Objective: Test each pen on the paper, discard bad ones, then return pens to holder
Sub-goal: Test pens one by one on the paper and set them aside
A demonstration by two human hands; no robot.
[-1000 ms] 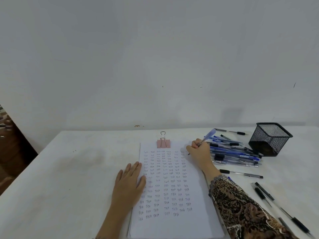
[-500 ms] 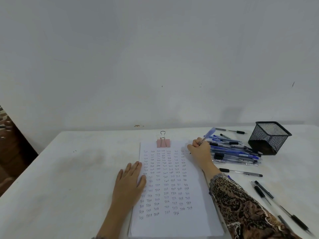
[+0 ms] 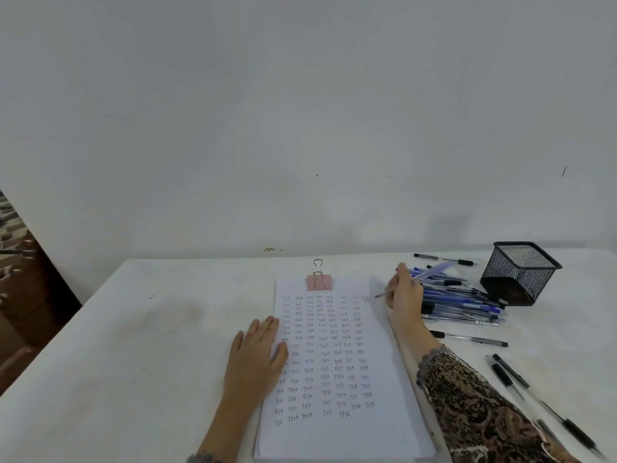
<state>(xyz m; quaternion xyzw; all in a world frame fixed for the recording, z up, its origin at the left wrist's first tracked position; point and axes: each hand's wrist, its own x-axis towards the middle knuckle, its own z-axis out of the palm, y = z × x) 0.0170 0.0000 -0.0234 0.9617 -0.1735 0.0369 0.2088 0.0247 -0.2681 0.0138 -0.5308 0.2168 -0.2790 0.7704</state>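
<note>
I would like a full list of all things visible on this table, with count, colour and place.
table: one, white, against the wall.
paper: one stack, white, "Test" written all over, centre.
binder clip: one, pink, paper's top edge.
pen pile: many, mostly blue, right of paper.
mesh holder: one, black, beside pen pile.
loose pens: at least four, black, right side.
held pen: one, bluish, over paper's top right corner.
left hand: flat on paper's left edge.
right hand: grips held pen.

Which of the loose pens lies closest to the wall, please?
The lone clear, black-ended pen behind the blue pen pile, beside the black mesh holder; others lie nearer.
</note>
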